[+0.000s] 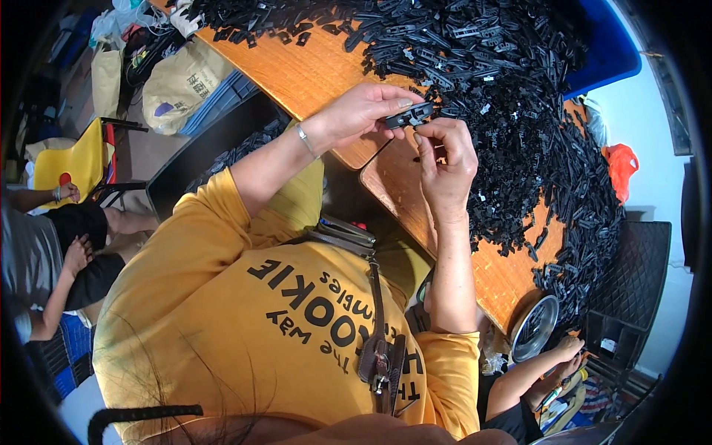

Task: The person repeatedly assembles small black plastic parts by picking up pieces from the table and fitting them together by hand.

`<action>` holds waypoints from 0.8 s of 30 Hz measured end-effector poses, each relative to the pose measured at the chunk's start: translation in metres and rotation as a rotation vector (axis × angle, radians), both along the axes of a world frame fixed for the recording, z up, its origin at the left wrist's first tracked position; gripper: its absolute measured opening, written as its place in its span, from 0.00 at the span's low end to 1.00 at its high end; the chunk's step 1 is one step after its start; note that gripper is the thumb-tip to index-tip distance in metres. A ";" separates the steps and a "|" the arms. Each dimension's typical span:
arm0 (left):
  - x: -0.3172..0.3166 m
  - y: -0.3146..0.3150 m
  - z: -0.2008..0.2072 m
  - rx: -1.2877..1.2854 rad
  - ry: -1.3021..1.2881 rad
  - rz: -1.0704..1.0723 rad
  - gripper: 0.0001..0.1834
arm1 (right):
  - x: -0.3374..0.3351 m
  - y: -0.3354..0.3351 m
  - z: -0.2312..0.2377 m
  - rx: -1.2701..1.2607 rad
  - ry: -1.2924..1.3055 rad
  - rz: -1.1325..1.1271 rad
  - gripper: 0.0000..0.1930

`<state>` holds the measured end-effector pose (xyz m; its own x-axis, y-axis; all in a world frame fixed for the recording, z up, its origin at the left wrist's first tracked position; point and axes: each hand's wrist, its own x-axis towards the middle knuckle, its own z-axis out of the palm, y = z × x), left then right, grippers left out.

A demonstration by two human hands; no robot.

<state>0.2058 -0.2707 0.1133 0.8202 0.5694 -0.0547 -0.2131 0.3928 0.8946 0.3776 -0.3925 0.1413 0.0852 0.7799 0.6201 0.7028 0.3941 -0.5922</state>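
My left hand [365, 111] grips a small black plastic part [410, 116] between thumb and fingers, above the near edge of the table. The part is oblong, with raised detail along its top. Close beside it on the right is my right hand [450, 157], its thumb and forefinger pinched together and the other fingers curled. Whatever lies in that pinch, if anything, is too small to make out. Just beyond both hands spreads a large heap of black plastic pieces [512, 141], many of them long and narrow like the held one.
The wooden table [311, 74] has a gap between its two tops. A blue bin [612, 44] stands far right, a metal bowl [535, 326] at the near right edge. A dark crate [215, 159] of black pieces sits left. Other people's hands [567, 354] work at lower right.
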 end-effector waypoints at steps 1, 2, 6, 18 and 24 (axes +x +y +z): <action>0.000 0.000 0.000 -0.016 0.005 0.006 0.21 | 0.000 0.000 0.000 -0.001 -0.001 0.001 0.08; 0.001 0.000 -0.001 -0.015 0.004 0.005 0.21 | 0.000 0.001 0.000 0.000 0.051 -0.005 0.08; 0.004 -0.003 -0.005 -0.066 -0.095 0.017 0.21 | -0.005 0.004 -0.010 0.019 0.190 -0.068 0.08; 0.006 -0.011 -0.026 0.024 -0.073 0.063 0.24 | -0.032 0.012 -0.043 -0.056 0.587 -0.189 0.05; -0.008 -0.026 -0.037 0.176 -0.031 0.124 0.21 | -0.034 0.007 -0.045 -0.368 0.666 -0.109 0.08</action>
